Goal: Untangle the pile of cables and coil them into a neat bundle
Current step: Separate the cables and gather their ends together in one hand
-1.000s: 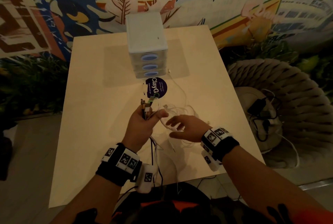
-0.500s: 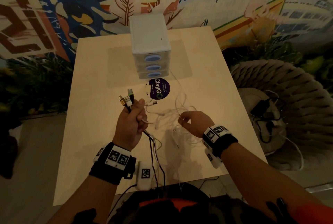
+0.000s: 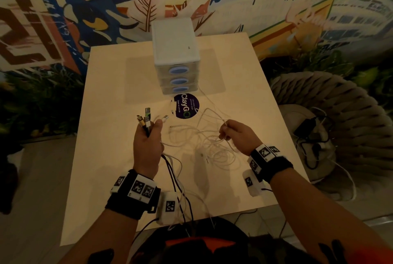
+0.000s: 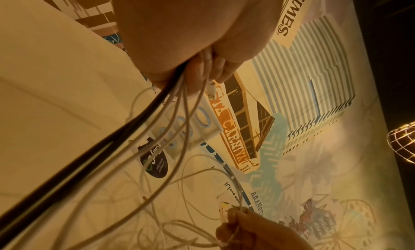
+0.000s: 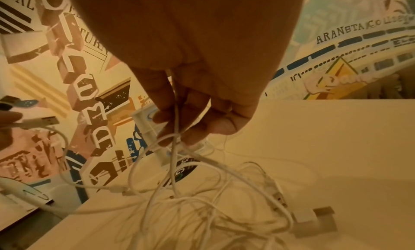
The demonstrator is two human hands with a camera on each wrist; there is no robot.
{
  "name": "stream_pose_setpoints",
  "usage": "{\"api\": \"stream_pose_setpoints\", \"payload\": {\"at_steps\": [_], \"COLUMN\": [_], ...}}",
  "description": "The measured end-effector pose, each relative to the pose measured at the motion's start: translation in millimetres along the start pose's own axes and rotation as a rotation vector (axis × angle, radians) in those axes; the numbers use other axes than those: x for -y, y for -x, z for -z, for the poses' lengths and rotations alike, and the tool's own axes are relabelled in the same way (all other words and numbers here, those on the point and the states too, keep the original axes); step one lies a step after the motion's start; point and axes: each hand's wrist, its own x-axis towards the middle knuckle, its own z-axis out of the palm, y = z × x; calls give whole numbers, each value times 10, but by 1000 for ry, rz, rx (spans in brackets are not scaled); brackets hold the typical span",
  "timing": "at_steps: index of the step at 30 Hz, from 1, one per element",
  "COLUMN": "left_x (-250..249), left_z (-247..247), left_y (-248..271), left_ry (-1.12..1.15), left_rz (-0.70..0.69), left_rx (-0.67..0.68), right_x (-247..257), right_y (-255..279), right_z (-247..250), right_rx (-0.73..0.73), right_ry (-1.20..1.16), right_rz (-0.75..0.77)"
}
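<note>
Above, the left hand [image 3: 146, 146] gripped a bunch of black and white cables just below their upright metal plugs [image 3: 145, 118], fingers curled round them, the cords trailing off the near edge of the pale wooden table [image 3: 110, 136]. The right hand [image 3: 238, 136] pinched thin white strands raised from the loose tangle of white cables [image 3: 204, 146] lying between both hands. Behind stood a white three-drawer plastic box [image 3: 175, 51] and a round dark "ClayGo" sticker [image 3: 186, 106].
</note>
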Motion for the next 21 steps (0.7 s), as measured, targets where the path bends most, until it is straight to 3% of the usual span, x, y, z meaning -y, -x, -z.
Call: {"api": "stream_pose_setpoints", "payload": {"at_steps": [8,15,21], "left_x": [-26,18,11], "left_z": [15,12,-121], "left_y": [55,54,122], "left_ry": [-35,-294,-493], "left_rz": [-72,-216,-331], "left_rx": [9,-20,79], "right_x": [-62,99,179], "right_y": [14,168,238], "right_z": [24,36,42], "right_rx": [-33,44,40], "right_ry": [128,160,240], "right_rz": [-97,75,215]}}
